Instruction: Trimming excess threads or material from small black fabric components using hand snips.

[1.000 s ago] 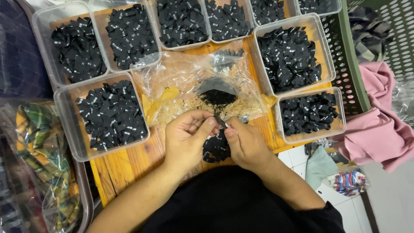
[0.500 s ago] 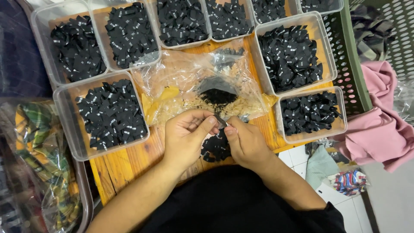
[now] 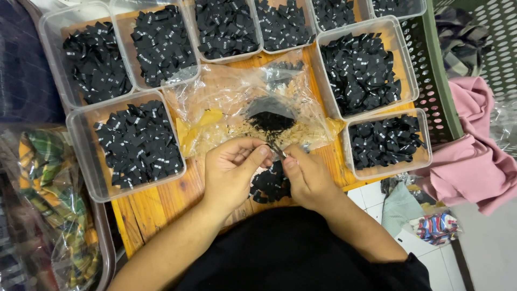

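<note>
Both hands meet at the near middle of the orange wooden counter (image 3: pixel 161 202), fingertips drawn together over a small loose heap of black fabric labels (image 3: pixel 269 186) that lies on the wood just beneath them. The left hand (image 3: pixel 231 170) has its thumb and forefinger pinched shut on a small black label piece (image 3: pixel 276 150), and the right hand (image 3: pixel 304 175) pinches the same piece from the other side, so the two hands touch at the fingertips; the piece is too small to tell more about it. Just beyond the hands lies a crumpled clear plastic bag (image 3: pixel 237 108) holding a dark mound of labels and some pale yellowish scraps. To the left of the hands stands a clear rectangular plastic tub of black labels with white marks (image 3: pixel 132 143), and to the right a smaller clear tub of black labels (image 3: pixel 385 141). A larger clear tub of labels (image 3: pixel 361 64) sits farther back on the right, and a row of similar clear tubs (image 3: pixel 161 43) runs along the far edge of the counter. On the far right a green perforated plastic basket (image 3: pixel 436 91) stands beside the counter, with a pink cloth (image 3: pixel 474 156) draped next to it. At the left edge a bag of green and yellow plaid fabric (image 3: pixel 48 199) rests below the counter.
</note>
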